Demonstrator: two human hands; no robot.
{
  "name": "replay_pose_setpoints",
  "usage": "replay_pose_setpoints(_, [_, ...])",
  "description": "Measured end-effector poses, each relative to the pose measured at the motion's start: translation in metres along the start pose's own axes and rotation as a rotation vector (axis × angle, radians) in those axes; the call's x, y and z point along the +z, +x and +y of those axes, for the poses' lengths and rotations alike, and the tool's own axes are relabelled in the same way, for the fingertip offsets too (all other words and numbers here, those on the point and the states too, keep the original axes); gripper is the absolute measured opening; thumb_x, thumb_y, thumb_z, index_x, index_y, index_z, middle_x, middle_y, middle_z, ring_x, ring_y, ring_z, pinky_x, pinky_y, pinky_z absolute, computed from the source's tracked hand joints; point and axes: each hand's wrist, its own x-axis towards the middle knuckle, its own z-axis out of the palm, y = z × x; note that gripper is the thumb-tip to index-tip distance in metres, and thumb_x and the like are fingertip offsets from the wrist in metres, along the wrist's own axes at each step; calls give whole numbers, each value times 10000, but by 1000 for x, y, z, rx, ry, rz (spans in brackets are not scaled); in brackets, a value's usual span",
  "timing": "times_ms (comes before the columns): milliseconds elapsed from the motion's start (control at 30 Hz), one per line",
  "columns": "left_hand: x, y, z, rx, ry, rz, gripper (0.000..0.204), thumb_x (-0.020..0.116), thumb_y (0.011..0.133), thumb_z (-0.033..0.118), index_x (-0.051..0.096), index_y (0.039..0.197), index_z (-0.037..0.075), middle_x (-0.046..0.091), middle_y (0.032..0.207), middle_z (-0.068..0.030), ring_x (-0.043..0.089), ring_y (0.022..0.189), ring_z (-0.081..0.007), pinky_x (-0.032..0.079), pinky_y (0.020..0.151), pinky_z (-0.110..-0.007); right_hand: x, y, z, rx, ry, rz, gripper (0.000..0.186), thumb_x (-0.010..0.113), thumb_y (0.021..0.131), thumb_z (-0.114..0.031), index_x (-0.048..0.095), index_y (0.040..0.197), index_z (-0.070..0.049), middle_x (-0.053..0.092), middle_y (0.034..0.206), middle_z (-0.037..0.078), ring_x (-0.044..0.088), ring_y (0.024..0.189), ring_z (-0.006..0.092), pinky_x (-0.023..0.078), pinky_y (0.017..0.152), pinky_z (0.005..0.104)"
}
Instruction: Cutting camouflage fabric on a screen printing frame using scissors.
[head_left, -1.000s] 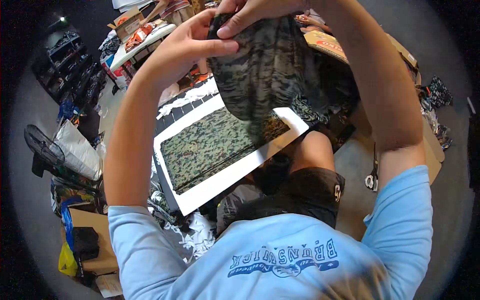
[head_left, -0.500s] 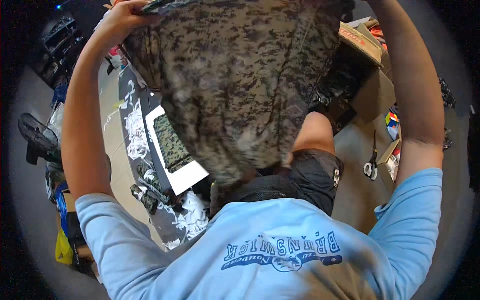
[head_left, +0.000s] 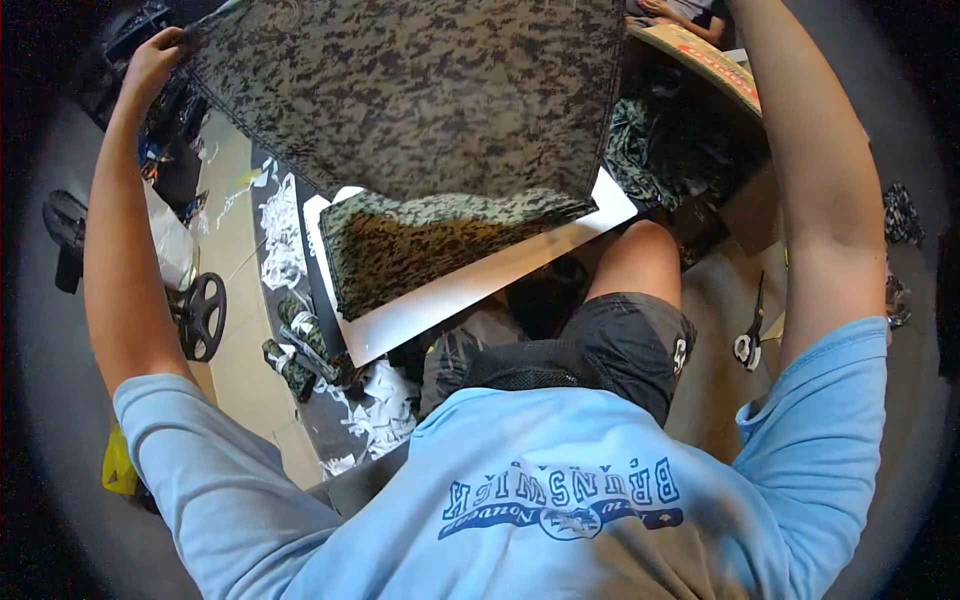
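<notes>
A large camouflage cloth (head_left: 430, 90) is stretched out in front of me, between my raised arms. My left hand (head_left: 158, 58) pinches its upper left corner with closed fingers. Beyond the top edge of the picture lies my right hand; only that forearm shows, so its grip is hidden. Below the raised cloth, a second camouflage piece (head_left: 400, 255) lies flat on a white board (head_left: 500, 293) over my lap. The raised cloth's lower edge overlaps the far part of this piece.
Rolled camouflage bundles (head_left: 300, 345) and white scraps (head_left: 388, 408) lie left of the board. At the back right stands a cardboard box (head_left: 700, 62), with heaped camouflage cloth (head_left: 640, 150) beside it. Black-handled scissors (head_left: 748, 345) are at right. Another person's hands (head_left: 660, 10) show at the top.
The raised cloth has spread flatter and moved up, leftward and away from my lap, uncovering more of the board and the lower piece. My left hand has moved left and slightly down.
</notes>
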Motion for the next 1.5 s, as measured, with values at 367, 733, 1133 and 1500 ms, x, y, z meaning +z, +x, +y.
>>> replay_pose_setpoints(367, [38,-197,34,85,-551,90,358,682,853,140,681,1191,23,651,1200,-69,566,1098,-175,400,993,-295,35,-63,122,563,1400,113,137,649,874,-44,726,987,-44,688,883,11,593,795,110,483,740,235])
replay_pose_setpoints(733, [227,-381,29,-333,-649,165,222,658,898,181,682,1041,13,655,1086,-70,595,993,-184,444,945,-294,193,-240,136,409,899,120,295,612,780,57,728,1039,-26,727,1001,70,630,908,144,492,849,248])
replay_pose_setpoints(1133, [280,-421,26,-483,-865,194,257,621,846,-9,660,1099,22,685,1090,-109,623,1010,-202,463,951,-292,247,-301,149,562,845,142,210,664,929,-89,699,1119,-5,707,994,54,605,867,122,475,812,225])
replay_pose_setpoints(1500, [269,-435,35,-661,-829,37,193,686,915,96,634,1090,35,671,1128,-107,627,1014,-205,470,946,-298,252,-320,150,544,878,224,278,654,972,-176,678,1168,20,699,1050,66,602,930,136,468,876,238])
